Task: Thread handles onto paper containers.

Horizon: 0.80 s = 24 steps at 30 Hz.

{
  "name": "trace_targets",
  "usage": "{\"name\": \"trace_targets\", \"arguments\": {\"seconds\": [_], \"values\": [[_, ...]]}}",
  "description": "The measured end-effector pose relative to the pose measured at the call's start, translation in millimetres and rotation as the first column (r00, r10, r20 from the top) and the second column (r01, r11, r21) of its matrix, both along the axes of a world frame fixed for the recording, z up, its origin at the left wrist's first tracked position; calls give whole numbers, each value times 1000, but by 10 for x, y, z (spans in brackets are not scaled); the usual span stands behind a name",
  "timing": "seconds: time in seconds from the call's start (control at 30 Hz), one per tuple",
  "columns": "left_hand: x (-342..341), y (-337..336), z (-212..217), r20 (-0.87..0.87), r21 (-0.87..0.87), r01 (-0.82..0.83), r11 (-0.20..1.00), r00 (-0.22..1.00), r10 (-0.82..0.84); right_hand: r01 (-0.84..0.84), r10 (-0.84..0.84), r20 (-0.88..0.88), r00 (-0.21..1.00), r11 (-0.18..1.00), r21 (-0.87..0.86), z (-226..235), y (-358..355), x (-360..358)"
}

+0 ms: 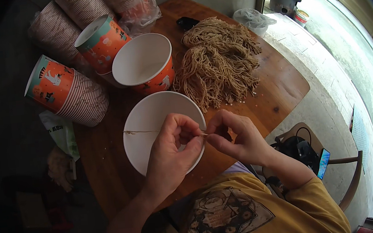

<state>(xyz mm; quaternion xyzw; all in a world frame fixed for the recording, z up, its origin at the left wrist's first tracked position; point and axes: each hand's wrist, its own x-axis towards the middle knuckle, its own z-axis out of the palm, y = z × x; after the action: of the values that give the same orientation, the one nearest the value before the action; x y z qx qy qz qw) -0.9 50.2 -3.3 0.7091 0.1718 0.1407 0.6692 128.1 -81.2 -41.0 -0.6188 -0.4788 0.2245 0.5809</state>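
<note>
Both left hand (169,142) and right hand (239,137) pinch a thin strand (204,134), I see remotely. From the nearer left hand, the cord (140,131) runs leftward across the tub (151,111).

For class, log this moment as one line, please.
left hand: fingertips at thin strand; right hand: pinching it; white-lined bucket: under left hand, cord at left rim; tan cord pile: on table

A dark print (225,214) marks the mustard-yellow short-sleeved shirt (303,211).
</note>
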Motion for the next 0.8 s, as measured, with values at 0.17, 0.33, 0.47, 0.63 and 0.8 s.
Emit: {"name": "trace_targets", "arguments": {"seconds": [0.17,0.33,0.47,0.63,0.8], "values": [[-17,-10,25,7,36,6,999,1000,-6,51,-51,59,997,999,-9,9,17,-34],[-82,3,30,31,296,-57,954,998,51,42,-44,-73,996,999,-18,-42,12,-37],[-172,-15,26,-6,500,-43,865,999,53,60,-60,-10,998,998,-1,-85,10,-16],[-136,-104,71,-33,487,-16,873,999,37,60,-61,80,995,998,8,-52,23,-24],[-120,-86,82,-65,489,12,872,998,23,88,-96,150,984,994,66,-41,58,-57]]}}
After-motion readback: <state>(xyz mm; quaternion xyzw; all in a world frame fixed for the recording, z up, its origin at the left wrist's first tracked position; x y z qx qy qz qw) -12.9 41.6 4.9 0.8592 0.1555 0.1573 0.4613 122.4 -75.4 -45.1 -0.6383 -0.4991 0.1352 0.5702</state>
